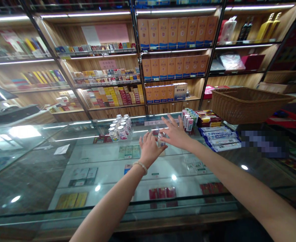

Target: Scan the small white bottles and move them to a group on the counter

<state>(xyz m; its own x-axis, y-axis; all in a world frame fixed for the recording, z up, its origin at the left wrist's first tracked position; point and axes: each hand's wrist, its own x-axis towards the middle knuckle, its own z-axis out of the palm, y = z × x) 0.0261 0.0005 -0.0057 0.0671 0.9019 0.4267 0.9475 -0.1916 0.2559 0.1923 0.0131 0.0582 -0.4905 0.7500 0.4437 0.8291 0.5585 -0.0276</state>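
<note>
A small clear bottle with a silvery cap [162, 135] is between my hands over the glass counter [142, 153]. My left hand [149, 147], with a beaded bracelet at the wrist, has its thumb and index finger about the bottle's near left side. From the right, my right hand [176, 132] reaches its thumb and index finger to the cap, its other fingers spread. Fingers cover part of the bottle, and whether its base touches the glass is unclear. To the left stands a cluster of similar capped bottles [122, 129].
Several pink and green cans [189, 119] stand right of my hands, beside blue-and-white packets [219, 137] and a wicker basket [248, 104]. A white paper slip [61, 149] lies at left. Boxed goods show beneath the glass; stocked shelves [173, 67] line the wall behind.
</note>
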